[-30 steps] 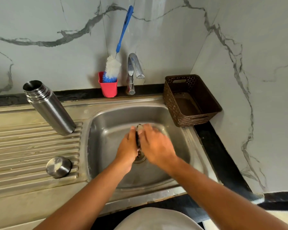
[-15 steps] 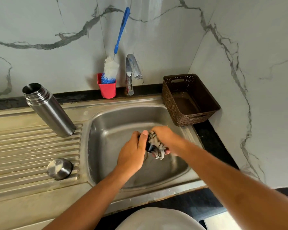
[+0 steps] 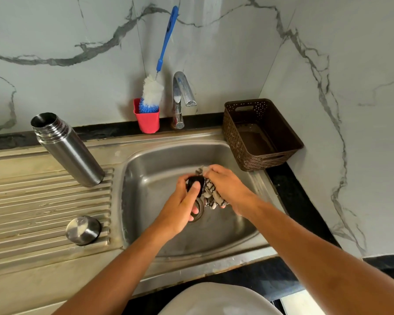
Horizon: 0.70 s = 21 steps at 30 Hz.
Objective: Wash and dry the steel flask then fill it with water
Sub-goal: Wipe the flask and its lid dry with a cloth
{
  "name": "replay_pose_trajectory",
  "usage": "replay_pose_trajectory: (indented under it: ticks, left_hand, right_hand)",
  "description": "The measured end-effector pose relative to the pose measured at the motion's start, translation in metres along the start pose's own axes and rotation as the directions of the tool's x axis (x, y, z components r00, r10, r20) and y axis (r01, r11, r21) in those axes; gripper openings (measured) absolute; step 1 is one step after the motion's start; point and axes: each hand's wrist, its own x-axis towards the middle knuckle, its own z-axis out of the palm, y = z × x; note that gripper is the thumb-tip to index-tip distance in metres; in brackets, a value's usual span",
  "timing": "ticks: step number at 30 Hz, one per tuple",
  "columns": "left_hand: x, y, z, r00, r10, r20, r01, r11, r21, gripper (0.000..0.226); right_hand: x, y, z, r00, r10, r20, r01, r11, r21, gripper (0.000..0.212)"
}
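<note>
Both forearms (image 3: pixel 127 255) are showing bare from the lower edge right up to the wrists, and the left hand (image 3: pixel 180 208) and the right hand (image 3: pixel 228 185) are going uncovered as well. Down between the arms, the person is wearing what looks like a plain white top (image 3: pixel 216 301), its smooth, rounded front catching the light.

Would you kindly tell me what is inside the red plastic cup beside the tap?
A blue-handled bottle brush stands bristles-down in the red plastic cup; its wall hides the brush's tip and anything beneath.
</note>
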Motion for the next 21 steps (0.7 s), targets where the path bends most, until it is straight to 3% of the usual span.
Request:
replay_pose_trajectory:
  ticks: [2,3,5,7,10,11,12,14,16,17,19,20,21]
  left_hand:
    - [0.005,0.008,-0.001,0.981,-0.195,0.020,0.196,0.973,-0.123,0.046]
    - [0.006,0.011,-0.002,0.964,-0.266,0.028,0.267,0.953,-0.143,0.060]
    - [0.008,0.016,-0.005,0.942,-0.336,-0.013,0.330,0.931,-0.156,0.084]
    - [0.010,0.019,-0.007,0.923,-0.383,-0.037,0.373,0.914,-0.158,0.086]
    - [0.011,0.015,0.000,0.908,-0.409,-0.093,0.389,0.904,-0.178,0.074]
    - [0.010,0.010,0.004,0.915,-0.373,-0.154,0.352,0.924,-0.147,0.069]
    - [0.010,0.003,0.007,0.928,-0.296,-0.227,0.303,0.953,-0.004,0.065]
    - [0.004,-0.002,0.012,0.954,-0.065,-0.294,0.182,0.902,0.392,0.063]
    - [-0.005,0.006,0.020,0.960,0.128,-0.249,0.045,0.807,0.589,0.066]
    - [-0.009,0.012,0.024,0.961,0.173,-0.216,0.005,0.770,0.638,0.068]
    - [-0.007,0.014,0.025,0.958,0.190,-0.217,0.000,0.751,0.660,0.066]
    - [0.000,0.012,0.021,0.953,0.134,-0.272,0.061,0.794,0.604,0.064]
    - [0.007,0.008,0.016,0.942,0.014,-0.335,0.154,0.871,0.467,0.065]
  right_hand:
    - [0.001,0.008,0.004,0.970,-0.219,-0.101,0.215,0.975,-0.053,0.018]
    - [-0.002,0.015,0.006,0.923,-0.369,-0.114,0.347,0.922,-0.172,0.018]
    - [-0.010,0.026,0.013,0.788,-0.615,-0.032,0.531,0.705,-0.470,0.026]
    - [-0.022,0.032,0.021,0.740,-0.671,0.051,0.547,0.555,-0.627,0.034]
    - [-0.027,0.032,0.029,0.755,-0.652,0.067,0.502,0.509,-0.699,0.042]
    - [-0.026,0.027,0.028,0.784,-0.619,0.049,0.474,0.546,-0.690,0.042]
    - [-0.021,0.021,0.024,0.846,-0.532,0.040,0.418,0.614,-0.669,0.040]
    - [-0.008,0.000,0.012,0.978,-0.182,0.097,0.203,0.760,-0.618,0.036]
    - [0.000,-0.017,-0.004,0.963,0.213,0.164,-0.129,0.902,-0.412,0.033]
    - [-0.001,-0.023,-0.010,0.927,0.317,0.199,-0.247,0.918,-0.310,0.031]
    - [-0.003,-0.026,-0.012,0.939,0.294,0.180,-0.233,0.926,-0.296,0.029]
    - [-0.003,-0.022,-0.007,0.984,0.134,0.114,-0.067,0.886,-0.458,0.027]
    - [-0.007,-0.015,0.002,0.992,-0.085,0.089,0.123,0.755,-0.644,0.026]
